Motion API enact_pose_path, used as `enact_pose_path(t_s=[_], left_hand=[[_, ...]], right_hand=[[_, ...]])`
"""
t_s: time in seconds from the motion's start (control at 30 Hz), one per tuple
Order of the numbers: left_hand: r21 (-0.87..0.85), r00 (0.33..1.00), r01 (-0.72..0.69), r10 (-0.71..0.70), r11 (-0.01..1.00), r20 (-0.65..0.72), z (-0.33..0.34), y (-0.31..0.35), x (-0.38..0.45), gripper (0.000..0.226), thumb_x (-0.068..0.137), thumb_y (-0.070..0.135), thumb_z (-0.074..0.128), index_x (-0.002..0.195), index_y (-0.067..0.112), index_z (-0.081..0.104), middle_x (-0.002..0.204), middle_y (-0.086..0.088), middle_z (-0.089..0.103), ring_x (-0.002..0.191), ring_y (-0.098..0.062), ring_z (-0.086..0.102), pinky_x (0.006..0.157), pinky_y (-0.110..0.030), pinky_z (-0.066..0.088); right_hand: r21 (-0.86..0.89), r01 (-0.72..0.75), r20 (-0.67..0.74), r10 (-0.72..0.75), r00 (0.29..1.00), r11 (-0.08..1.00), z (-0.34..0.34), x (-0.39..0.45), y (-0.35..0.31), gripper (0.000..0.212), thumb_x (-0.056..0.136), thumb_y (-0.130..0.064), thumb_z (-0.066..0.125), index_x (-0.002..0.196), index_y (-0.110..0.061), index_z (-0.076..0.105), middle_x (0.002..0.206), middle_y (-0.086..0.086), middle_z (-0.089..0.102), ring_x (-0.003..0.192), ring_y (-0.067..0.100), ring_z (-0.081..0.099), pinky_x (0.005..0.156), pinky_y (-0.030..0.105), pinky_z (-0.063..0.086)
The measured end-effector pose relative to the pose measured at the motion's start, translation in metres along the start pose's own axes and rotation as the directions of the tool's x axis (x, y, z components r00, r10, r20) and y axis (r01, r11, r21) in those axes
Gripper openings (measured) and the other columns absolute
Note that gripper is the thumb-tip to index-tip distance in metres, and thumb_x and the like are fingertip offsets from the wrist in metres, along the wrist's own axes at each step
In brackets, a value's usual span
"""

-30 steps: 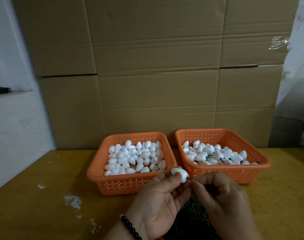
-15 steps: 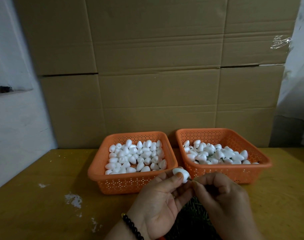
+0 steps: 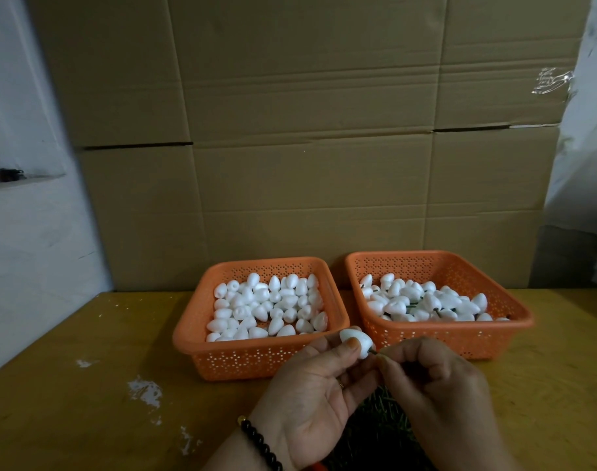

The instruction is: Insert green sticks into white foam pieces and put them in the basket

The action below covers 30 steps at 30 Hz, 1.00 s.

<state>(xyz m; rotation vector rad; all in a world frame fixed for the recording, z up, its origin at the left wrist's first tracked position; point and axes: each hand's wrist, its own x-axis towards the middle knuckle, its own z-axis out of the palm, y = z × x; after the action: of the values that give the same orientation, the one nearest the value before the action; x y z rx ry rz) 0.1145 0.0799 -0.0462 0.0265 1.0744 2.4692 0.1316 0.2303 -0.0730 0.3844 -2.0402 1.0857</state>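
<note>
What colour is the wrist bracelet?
Black beads with one gold bead, on the left wrist bracelet; head view.

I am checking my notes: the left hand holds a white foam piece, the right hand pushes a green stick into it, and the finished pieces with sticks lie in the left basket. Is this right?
Not quite. The head view shows the finished pieces with sticks in the right basket; the left basket holds only plain foam. The rest stands: the left hand holds the white foam piece and the right hand pushes the green stick in.

Baskets (image 3: 263, 360) perforated orange plastic, slight sheen. Foam pieces (image 3: 266, 305) matt white, fine-grained. Backdrop (image 3: 307, 130) matt creased cardboard. Desk (image 3: 69, 402) worn yellowish top, white scuffs near left edge.
</note>
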Motion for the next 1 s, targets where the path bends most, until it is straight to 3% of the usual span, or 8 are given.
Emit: enact_pose_path(t_s=[0.23,0.4,0.6,1.0], left_hand=[[0.014,1.000,0.003,-0.003,1.000,0.005,-0.0010,0.0002,-0.0005,0.038,0.070,-0.003,0.066,0.109,-0.002,0.065,0.093,-0.021,0.071,0.077,-0.026,0.071,0.063,-0.033,0.059],[0.008,1.000,0.007,-0.007,1.000,0.014,-0.0006,0.0005,-0.0004,0.036,0.070,-0.003,0.066,0.106,-0.002,0.066,0.094,-0.022,0.071,0.077,-0.026,0.072,0.062,-0.033,0.058],[0.009,1.000,0.009,-0.009,1.000,0.019,-0.0005,0.0002,-0.0009,0.038,0.071,-0.003,0.065,0.109,-0.003,0.064,0.093,-0.022,0.071,0.077,-0.026,0.072,0.063,-0.033,0.059],[0.005,1.000,0.018,-0.018,1.000,0.023,0.0004,0.0019,-0.0016,0.037,0.073,-0.003,0.064,0.110,-0.003,0.063,0.091,-0.021,0.071,0.077,-0.026,0.072,0.063,-0.033,0.059]], right_hand=[[-0.003,-0.004,0.012,0.004,1.000,1.000,-0.0010,0.0006,-0.0010,0.023,0.069,-0.004,0.082,0.074,-0.023,0.069,0.072,-0.012,0.068,0.066,0.003,0.065,0.053,0.022,0.052],[-0.017,0.000,-0.005,0.000,1.000,1.000,-0.0005,0.0007,-0.0012,0.024,0.068,-0.004,0.082,0.072,-0.023,0.068,0.069,-0.011,0.067,0.065,0.002,0.064,0.052,0.017,0.049],[0.006,-0.009,-0.013,0.009,1.000,1.000,-0.0006,0.0001,-0.0004,0.026,0.069,-0.003,0.082,0.072,-0.024,0.069,0.069,-0.009,0.068,0.063,0.003,0.065,0.054,0.022,0.051],[-0.016,-0.010,-0.013,0.010,1.000,1.000,-0.0006,-0.0005,-0.0006,0.024,0.069,-0.004,0.082,0.072,-0.024,0.069,0.069,-0.012,0.068,0.062,0.002,0.065,0.052,0.021,0.051]])
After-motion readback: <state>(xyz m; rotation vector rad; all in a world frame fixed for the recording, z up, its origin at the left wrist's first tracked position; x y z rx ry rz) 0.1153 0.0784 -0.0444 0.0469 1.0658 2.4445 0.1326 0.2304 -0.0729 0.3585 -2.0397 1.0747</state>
